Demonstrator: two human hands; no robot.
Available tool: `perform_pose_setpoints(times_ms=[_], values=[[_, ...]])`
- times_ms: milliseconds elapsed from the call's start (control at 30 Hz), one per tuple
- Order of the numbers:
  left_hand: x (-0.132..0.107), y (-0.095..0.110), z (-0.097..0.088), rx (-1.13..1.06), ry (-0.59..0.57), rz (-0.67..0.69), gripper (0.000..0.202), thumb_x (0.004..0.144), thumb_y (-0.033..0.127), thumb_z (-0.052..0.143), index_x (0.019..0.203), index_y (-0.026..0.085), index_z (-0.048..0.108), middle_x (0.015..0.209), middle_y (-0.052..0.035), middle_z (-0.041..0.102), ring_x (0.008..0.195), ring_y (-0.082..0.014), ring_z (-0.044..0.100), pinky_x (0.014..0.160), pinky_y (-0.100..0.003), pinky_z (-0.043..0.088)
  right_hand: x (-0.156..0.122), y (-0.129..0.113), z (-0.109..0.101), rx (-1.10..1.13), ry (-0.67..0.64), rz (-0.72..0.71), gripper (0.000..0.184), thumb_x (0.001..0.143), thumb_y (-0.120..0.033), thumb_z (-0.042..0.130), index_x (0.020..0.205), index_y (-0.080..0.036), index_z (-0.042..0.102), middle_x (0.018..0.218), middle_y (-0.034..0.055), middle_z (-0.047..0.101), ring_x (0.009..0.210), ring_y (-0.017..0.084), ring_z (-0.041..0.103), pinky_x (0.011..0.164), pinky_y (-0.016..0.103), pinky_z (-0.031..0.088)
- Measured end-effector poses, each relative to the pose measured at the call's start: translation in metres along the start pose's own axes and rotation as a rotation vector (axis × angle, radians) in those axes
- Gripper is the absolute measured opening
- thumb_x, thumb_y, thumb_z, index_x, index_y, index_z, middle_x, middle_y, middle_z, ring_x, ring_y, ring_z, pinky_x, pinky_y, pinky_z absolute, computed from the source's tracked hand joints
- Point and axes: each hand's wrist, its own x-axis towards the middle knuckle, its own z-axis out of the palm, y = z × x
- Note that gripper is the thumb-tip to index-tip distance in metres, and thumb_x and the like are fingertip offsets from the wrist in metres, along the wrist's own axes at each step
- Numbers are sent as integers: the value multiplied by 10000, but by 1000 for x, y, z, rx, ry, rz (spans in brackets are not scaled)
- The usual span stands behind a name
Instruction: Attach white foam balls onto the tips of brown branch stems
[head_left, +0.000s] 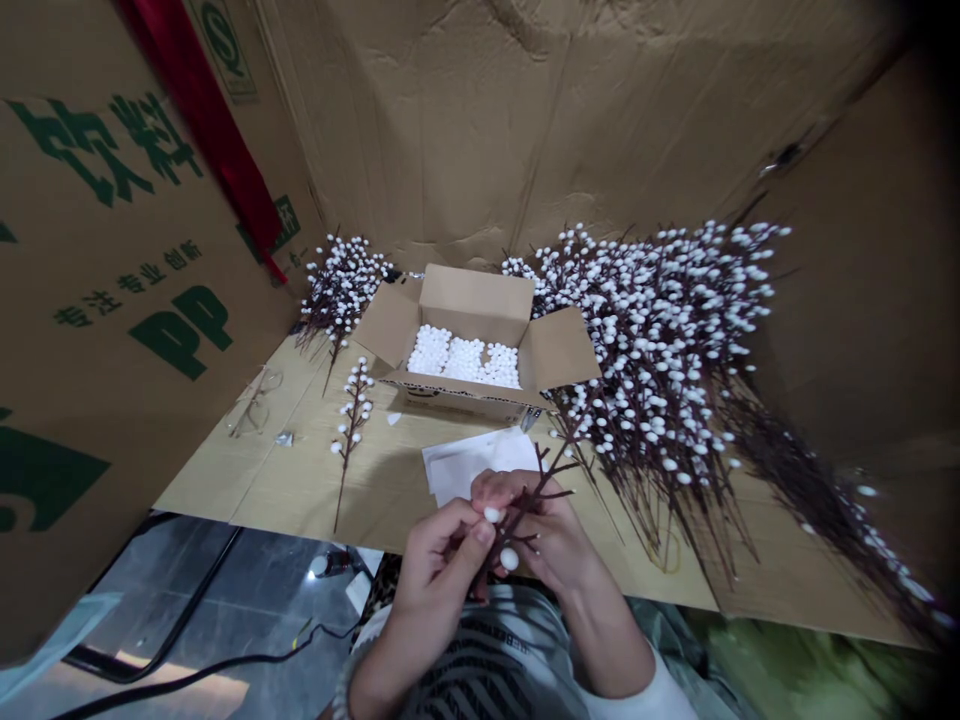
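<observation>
My left hand (pixel 442 565) pinches a small white foam ball (pixel 491 514) at its fingertips, close to a dark brown artificial twig (pixel 517 525). My right hand (pixel 534 525) grips that forked twig, and a second white ball (pixel 509 558) sits low on it. Just beyond my hands lie loose white paper sheets (pixel 480 462). An open cardboard box (pixel 472 300) ahead holds many white foam balls (pixel 463 358). A single beaded twig (pixel 351 430) lies on the tan board (pixel 285 485) to the left.
A large heap of white-beaded twigs (pixel 660 340) fills the right side, and a smaller bunch (pixel 341 290) stands behind on the left. Printed cardboard panels (pixel 112 270) wall the board. Thin wire bits (pixel 255 403) lie left. A black cable (pixel 217 672) crosses the tiled floor below.
</observation>
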Motion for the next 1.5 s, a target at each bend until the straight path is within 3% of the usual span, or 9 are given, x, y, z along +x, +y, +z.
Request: perform_pose_setpoints(times_ms=[267, 500, 933, 1033, 1133, 1200, 1367, 1433, 1500], values=[[-1, -2, -5, 22, -10, 50, 407, 795, 553, 621, 668, 167, 605, 579, 4, 599, 397, -67, 437, 383, -168, 382, 1, -5, 1, -97, -35, -28, 150, 567, -369, 857, 636, -275, 763, 645, 21, 693, 689, 187, 619, 660, 303, 497], [1, 3, -9, 62, -8, 149, 371, 831, 503, 607, 683, 163, 632, 600, -6, 611, 416, -76, 480, 404, -174, 415, 1, -7, 11, -70, 5, -12, 131, 572, -340, 855, 621, -270, 755, 687, 20, 702, 706, 168, 622, 664, 273, 508], [2, 4, -12, 17, -42, 70, 390, 788, 539, 636, 668, 169, 605, 570, -14, 628, 434, -100, 517, 404, -188, 438, 3, -10, 10, -133, 27, 2, 143, 544, -328, 866, 608, -258, 758, 701, 38, 734, 670, 181, 671, 617, 275, 541], [2, 5, -14, -5, -2, 76, 388, 757, 537, 673, 667, 166, 606, 566, -9, 623, 440, -102, 533, 427, -198, 468, 5, -14, 5, -212, 55, 20, 151, 579, -314, 848, 693, -248, 775, 768, 53, 756, 665, 174, 680, 600, 266, 550], [4, 3, -16, -43, 32, 105, 361, 753, 509, 693, 686, 161, 628, 601, -4, 627, 436, -91, 538, 423, -187, 471, 12, -31, -2, -361, 106, -26, 212, 613, -259, 826, 818, -244, 778, 835, 58, 765, 680, 171, 688, 612, 279, 567], [6, 1, -17, -95, 68, 111, 361, 749, 510, 697, 690, 160, 632, 625, -1, 625, 423, -83, 537, 397, -175, 456, 23, -49, -8, -504, 140, -140, 207, 641, -245, 802, 845, -242, 771, 867, 53, 765, 708, 177, 692, 650, 309, 578], [10, -2, -14, -255, 208, 78, 385, 668, 517, 764, 683, 162, 618, 595, 22, 595, 389, -63, 487, 321, -144, 408, 80, -95, -19, -1159, 255, -449, 196, 777, -194, 667, 958, -175, 742, 918, 74, 758, 782, 200, 694, 752, 360, 560], [10, 1, -12, -294, 222, 70, 392, 627, 505, 798, 688, 160, 621, 590, 20, 603, 409, -66, 493, 309, -128, 397, 108, -107, -19, -1534, 196, -416, 233, 816, -168, 627, 1028, -143, 720, 974, 99, 752, 849, 223, 700, 802, 368, 541], [10, 3, -12, -317, 221, 67, 383, 607, 476, 822, 690, 159, 623, 589, 15, 615, 445, -74, 517, 312, -113, 394, 133, -111, -18, -1884, 60, -258, 281, 877, -165, 560, 1128, -113, 674, 1056, 133, 732, 949, 242, 690, 847, 358, 517]])
